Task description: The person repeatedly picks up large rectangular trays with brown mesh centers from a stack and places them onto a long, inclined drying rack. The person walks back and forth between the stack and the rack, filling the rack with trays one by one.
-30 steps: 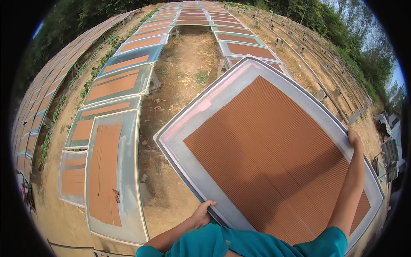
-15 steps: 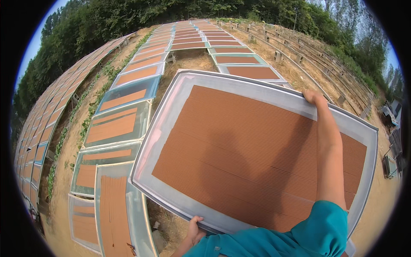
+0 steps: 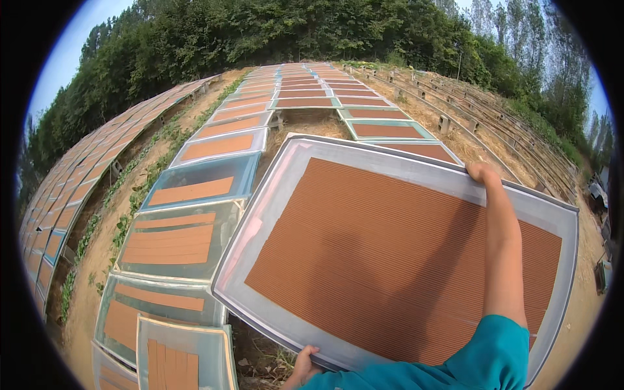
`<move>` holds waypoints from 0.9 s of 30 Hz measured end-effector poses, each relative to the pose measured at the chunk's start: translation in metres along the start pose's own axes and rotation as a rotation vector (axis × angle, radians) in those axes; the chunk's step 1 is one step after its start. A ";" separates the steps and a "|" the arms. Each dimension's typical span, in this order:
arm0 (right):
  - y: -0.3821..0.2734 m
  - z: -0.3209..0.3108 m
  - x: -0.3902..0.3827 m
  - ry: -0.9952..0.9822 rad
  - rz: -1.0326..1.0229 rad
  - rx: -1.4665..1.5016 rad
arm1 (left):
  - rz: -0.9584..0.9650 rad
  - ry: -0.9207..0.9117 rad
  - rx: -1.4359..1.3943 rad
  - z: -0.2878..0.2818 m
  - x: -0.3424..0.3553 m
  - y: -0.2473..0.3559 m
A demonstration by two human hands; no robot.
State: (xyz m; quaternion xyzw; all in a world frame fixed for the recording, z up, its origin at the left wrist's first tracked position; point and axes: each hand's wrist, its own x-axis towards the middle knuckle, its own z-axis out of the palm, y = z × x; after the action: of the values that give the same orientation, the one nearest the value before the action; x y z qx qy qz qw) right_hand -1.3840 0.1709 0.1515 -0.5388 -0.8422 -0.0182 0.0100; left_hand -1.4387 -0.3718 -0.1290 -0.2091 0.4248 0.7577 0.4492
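Observation:
I hold a large rectangular framed screen (image 3: 296,323), with a dark rim and pale mesh, tilted in front of me. A brown layer of fine, close-set parallel strands (image 3: 383,247) covers most of it. My right hand (image 3: 482,173) is closed over its far rim, with my bare forearm reaching across the strands. At the near rim, toward the left corner, my left hand (image 3: 304,366) is closed around the edge, its thumb on top. My teal sleeve hides part of the near side. Shadows fall across the strands.
Left of me, a similar screen (image 3: 184,325) overlaps others in a long row with brown strips. A blue-framed screen (image 3: 201,175) lies farther along. Another row (image 3: 71,201) runs at far left beyond green plants. Rails on block supports (image 3: 444,123) stretch along the right; trees stand behind.
My view has tilted up, so the rows and the held screen sit lower in the picture. Both hands keep the same hold on the screen's rim.

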 end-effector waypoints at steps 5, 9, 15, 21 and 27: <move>-0.012 0.022 0.121 -0.031 0.013 -0.082 | -0.237 -0.081 0.035 0.034 0.099 0.078; -0.038 0.042 0.209 -0.104 -0.004 -0.129 | -0.175 -0.037 0.110 0.082 0.148 0.139; -0.073 0.056 0.367 -0.035 0.022 -0.168 | -0.334 -0.137 -0.021 0.157 0.308 0.205; -0.173 0.020 0.492 -0.022 0.044 -0.077 | -0.179 -0.153 0.013 0.271 0.432 0.291; -0.229 0.032 0.682 -0.044 0.071 -0.132 | -0.294 -0.149 -0.038 0.359 0.560 0.364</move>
State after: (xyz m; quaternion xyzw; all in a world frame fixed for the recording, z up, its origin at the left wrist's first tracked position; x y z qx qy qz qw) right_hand -1.8783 0.6951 0.1400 -0.5680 -0.8196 -0.0614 -0.0431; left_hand -2.0134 0.1230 -0.1559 -0.2205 0.3407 0.7052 0.5814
